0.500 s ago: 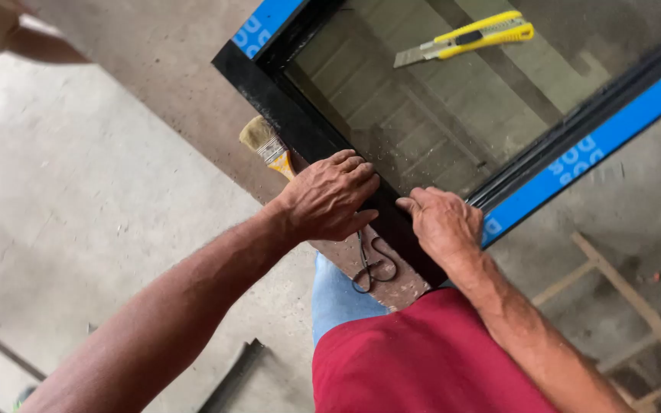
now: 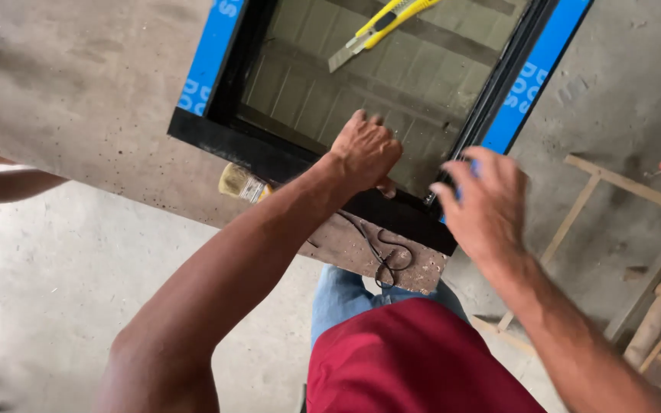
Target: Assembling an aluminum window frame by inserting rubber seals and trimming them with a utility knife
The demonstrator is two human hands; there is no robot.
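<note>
One black window frame [image 2: 284,164], glazed, blue-taped edges, flat on workbench [image 2: 101,92]. Left hand [image 2: 365,149] curled, pressing its near rail; right hand [image 2: 483,203] spread, blurred, possibly touching its corner. One yellow knife [image 2: 380,23] on glass; one brush [image 2: 242,183] beside rail.

Head view, steeply downward, close

A knife [image 2: 380,27] lies on the glass [image 2: 392,92]; a brush [image 2: 242,183] lies beside the frame [image 2: 269,157].

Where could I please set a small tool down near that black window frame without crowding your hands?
Free: the glass pane between the yellow utility knife and the left hand; also the bare tabletop left of the frame. Crowded: the frame's near corner, with the right hand, paintbrush and cord.
</note>
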